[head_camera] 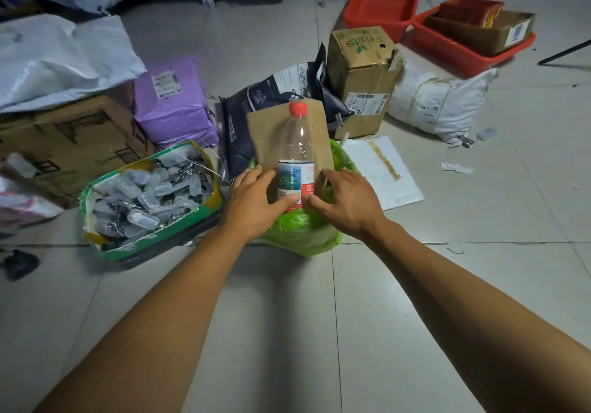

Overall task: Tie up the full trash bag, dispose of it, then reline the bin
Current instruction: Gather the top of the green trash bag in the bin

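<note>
Green bag [300, 230] btwn L grip [252, 198] & R grip [342, 201].

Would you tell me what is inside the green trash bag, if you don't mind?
A clear plastic bottle with a red cap and a cardboard piece stick out of the green trash bag. Anything below them is hidden.

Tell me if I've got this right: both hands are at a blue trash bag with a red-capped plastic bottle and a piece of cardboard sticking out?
Not quite. In the head view the trash bag is green, not blue. The rest holds.
</note>
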Demonstrator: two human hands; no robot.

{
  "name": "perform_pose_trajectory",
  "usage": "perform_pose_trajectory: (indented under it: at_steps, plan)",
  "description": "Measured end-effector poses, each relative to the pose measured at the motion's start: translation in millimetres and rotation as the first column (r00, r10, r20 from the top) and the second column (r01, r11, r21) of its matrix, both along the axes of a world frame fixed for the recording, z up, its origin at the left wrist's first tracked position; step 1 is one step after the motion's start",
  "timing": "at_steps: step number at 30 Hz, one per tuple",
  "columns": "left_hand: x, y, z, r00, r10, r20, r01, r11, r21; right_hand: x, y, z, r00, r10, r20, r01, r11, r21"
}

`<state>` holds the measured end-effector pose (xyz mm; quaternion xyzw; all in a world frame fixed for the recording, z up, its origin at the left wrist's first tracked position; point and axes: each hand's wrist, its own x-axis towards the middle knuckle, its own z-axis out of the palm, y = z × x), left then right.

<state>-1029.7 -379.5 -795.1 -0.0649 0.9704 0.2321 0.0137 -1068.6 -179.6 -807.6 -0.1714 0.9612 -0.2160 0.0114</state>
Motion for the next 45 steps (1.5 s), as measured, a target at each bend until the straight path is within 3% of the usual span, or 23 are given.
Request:
perform_pose_trajectory:
  at_steps: [9, 12, 15, 19, 24, 27, 32, 36, 41, 45]
  plan:
    - [0, 4, 3, 0.994, -0.031, 0.102, 0.031, 1.0, -0.004, 8, 2, -11, 0.997, 0.063, -0.049, -0.064, 0.998, -0.027]
    - [-2, 0, 12, 0.995, -0.063, 0.074, 0.063, 0.998, -0.003, 6, 16, -7, 0.992, 0.06, -0.109, -0.069, 0.994, -0.082]
    - [-1, -10, 19, 0.996, -0.088, 0.005, 0.088, 0.996, 0.023, 1, 30, -10, 0.994, -0.032, -0.103, 0.017, 0.989, -0.147]
    - [0, -18, 22, 0.996, 0.066, -0.059, -0.058, 0.991, 0.122, -4, 41, -14, 0.981, -0.183, -0.068, 0.163, 0.96, -0.226]
    - [-6, -23, 10, 0.978, 0.207, 0.017, -0.205, 0.949, 0.238, -6, 39, -20, 0.945, -0.266, 0.19, 0.309, 0.916, -0.255]
    - [-4, -24, 1, 0.98, 0.193, 0.044, -0.198, 0.961, 0.191, -5, 33, -28, 0.905, -0.249, 0.346, 0.332, 0.921, -0.204]
    - [1, -20, -5, 0.974, 0.221, -0.04, -0.213, 0.966, 0.149, -4, 31, -36, 0.808, -0.264, 0.526, 0.461, 0.84, -0.287]
    - [4, -23, -1, 0.968, 0.228, -0.105, -0.212, 0.966, 0.146, 1, 29, -42, 0.693, -0.184, 0.697, 0.568, 0.736, -0.37]
    - [6, -26, 5, 0.966, 0.204, -0.158, -0.188, 0.976, 0.113, 3, 33, -44, 0.784, -0.277, 0.556, 0.523, 0.778, -0.35]
    - [6, -28, 7, 0.956, 0.241, -0.166, -0.224, 0.968, 0.11, 6, 41, -32, 0.811, -0.346, 0.472, 0.547, 0.735, -0.4]
